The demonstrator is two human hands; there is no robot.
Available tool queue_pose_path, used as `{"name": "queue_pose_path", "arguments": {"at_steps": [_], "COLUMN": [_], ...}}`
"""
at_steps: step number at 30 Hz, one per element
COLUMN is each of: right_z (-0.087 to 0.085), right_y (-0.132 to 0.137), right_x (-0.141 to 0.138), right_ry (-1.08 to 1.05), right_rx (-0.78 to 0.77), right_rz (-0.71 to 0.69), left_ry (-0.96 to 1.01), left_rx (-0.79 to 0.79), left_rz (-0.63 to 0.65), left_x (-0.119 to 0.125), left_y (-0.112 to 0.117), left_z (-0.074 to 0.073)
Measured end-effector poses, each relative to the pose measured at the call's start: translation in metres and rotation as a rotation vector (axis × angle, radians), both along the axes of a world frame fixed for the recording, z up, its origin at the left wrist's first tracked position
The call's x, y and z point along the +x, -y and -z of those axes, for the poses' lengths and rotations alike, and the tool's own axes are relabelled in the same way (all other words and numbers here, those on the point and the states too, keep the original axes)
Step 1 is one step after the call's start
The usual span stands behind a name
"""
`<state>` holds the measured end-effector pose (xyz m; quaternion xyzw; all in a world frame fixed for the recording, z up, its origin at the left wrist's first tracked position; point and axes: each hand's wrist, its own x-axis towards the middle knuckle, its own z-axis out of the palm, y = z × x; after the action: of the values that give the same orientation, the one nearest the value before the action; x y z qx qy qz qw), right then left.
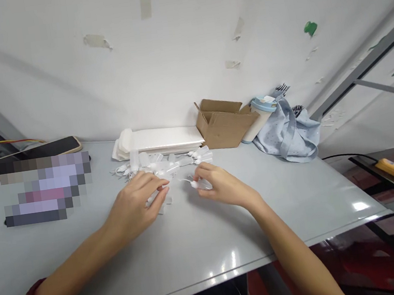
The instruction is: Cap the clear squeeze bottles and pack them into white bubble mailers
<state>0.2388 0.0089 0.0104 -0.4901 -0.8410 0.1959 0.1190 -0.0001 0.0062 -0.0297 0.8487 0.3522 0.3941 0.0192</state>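
My right hand (220, 185) pinches a small clear plastic piece with a white end (195, 185); a thin white strand sticks out of it to the left. Across from it, my left hand (138, 197) has thumb and fingertips drawn together, and what they hold, if anything, is too small to make out. Under and beside the left fingers lie clear plastic pieces (169, 200), partly hidden by the hand. Just beyond both hands spreads a loose pile of similar clear pieces with white ends (157, 165).
Behind the pile lies a stack of white flat boxes or sleeves (166, 137). An open cardboard box (228, 126), a cup with a blue lid (260, 114) and a light blue cloth bag (286, 135) stand to the right. Phones (36, 153) lie left, one blurred out.
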Motion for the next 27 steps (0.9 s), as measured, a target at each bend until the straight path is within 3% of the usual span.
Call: {"name": "queue_pose_path", "arguments": {"at_steps": [6, 13, 20, 27], "right_z": [0.007, 0.014, 0.015, 0.016], "right_y": [0.002, 0.002, 0.004, 0.006], "right_x": [-0.010, -0.012, -0.013, -0.014], "right_ry": [-0.084, -0.098, -0.211, -0.245], "right_rx": [0.014, 0.092, 0.243, 0.282], "right_rz": [-0.087, -0.141, -0.168, -0.181], "left_ry": [-0.028, -0.040, -0.010, -0.010], "left_rx": [-0.075, -0.051, -0.062, -0.044], "left_rz": [0.050, 0.114, 0.121, 0.120], "left_x": [-0.004, -0.002, -0.001, 0.000], "left_y": [0.000, 0.001, 0.003, 0.002], "left_z": [0.003, 0.000, -0.002, -0.002]}}
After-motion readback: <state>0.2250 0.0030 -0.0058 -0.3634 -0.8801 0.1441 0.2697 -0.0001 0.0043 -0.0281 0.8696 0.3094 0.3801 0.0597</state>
